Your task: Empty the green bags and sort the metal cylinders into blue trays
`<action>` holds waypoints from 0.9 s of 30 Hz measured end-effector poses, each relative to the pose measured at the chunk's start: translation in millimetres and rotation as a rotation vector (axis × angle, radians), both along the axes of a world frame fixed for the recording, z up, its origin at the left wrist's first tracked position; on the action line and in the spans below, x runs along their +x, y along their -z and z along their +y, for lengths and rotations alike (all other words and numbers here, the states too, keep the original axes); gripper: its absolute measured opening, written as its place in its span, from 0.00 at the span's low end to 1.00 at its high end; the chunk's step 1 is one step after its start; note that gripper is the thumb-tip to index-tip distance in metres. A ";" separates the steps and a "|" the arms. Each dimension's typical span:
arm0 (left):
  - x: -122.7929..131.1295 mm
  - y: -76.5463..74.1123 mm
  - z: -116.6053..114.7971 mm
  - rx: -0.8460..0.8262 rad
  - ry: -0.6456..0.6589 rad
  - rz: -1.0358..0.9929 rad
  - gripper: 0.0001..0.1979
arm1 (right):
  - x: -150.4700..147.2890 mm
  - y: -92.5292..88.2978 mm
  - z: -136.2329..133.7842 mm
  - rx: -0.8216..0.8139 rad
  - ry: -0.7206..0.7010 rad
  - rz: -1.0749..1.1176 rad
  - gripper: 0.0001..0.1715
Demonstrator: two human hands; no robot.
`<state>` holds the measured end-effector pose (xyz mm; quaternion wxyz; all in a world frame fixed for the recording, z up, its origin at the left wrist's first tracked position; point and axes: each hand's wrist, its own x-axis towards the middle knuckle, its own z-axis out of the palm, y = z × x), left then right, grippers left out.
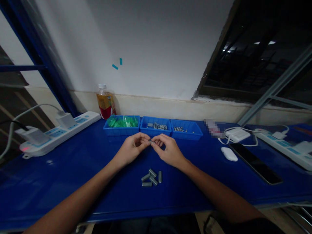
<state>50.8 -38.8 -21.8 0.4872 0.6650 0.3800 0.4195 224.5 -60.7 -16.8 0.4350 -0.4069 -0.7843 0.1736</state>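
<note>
My left hand [131, 148] and my right hand [169, 149] meet just in front of the blue bins, fingertips pinched together. Between them is a small grey metal piece [151, 141], mostly hidden by the fingers. Several grey metal cylinders [153, 180] lie loose on the blue tabletop [117, 191] between my forearms. Behind my hands, the middle blue bin [156, 131] contains similar metal cylinders [159, 126]. Small silver parts [179, 129] are scattered in the right blue bin [187, 135], and crumpled green plastic [123, 122] fills the left blue bin [122, 131].
A drink bottle [105, 102] stands behind the left bin, near the wall. White power strips [65, 131] with plugs and cables lie at both sides. Toward the right are a black phone [255, 163], a white earbud case [229, 154] and a white charger [237, 134].
</note>
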 end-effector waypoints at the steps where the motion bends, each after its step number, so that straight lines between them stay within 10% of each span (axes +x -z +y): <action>1: -0.1 0.3 -0.3 0.009 -0.005 0.000 0.21 | 0.2 -2.7 1.3 -0.003 -0.004 -0.001 0.03; 6: -5.9 -2.0 -3.1 0.099 -0.064 0.251 0.22 | 5.8 -20.4 36.1 0.073 0.023 -0.186 0.04; 14: -5.2 -12.8 -20.5 0.379 0.448 0.617 0.15 | -13.3 -35.8 139.0 -0.012 0.064 -0.735 0.07; 27: -12.2 -8.2 -18.1 0.417 0.371 0.752 0.09 | -35.4 -15.9 163.6 -0.011 0.009 -0.859 0.07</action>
